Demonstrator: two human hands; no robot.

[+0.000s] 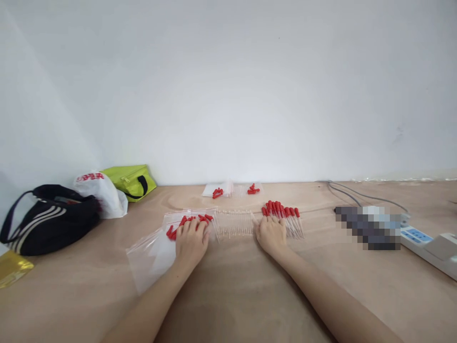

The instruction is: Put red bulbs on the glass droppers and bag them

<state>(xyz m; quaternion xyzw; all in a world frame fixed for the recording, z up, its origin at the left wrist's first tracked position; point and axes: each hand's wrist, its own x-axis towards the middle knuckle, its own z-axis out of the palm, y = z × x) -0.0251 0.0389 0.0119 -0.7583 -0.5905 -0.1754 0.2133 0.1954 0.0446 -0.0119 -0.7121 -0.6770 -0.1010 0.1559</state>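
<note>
My left hand [192,240] rests palm down over a loose pile of red rubber bulbs [172,233], fingers apart and bent onto them. Its fingertips are partly hidden. Under the bulbs lie clear zip bags [148,255]. Beside that hand a few slim clear tubes lie at a slant. A row of clear glass dropper tubes [233,224] lies side by side between my hands. At the row's right end is my right hand [272,234], its thumb stretched towards the tubes and apart from the fingers. Those fingers lie against a group of red-topped droppers [293,221], covering some of them.
Against the wall lie small clear bags with red bulbs [253,189]. To the left stand a black bag [53,219], a white plastic bag [107,195] and a lime-green bag [134,181]. A power strip [424,240], cables and a blurred-out object are on the right.
</note>
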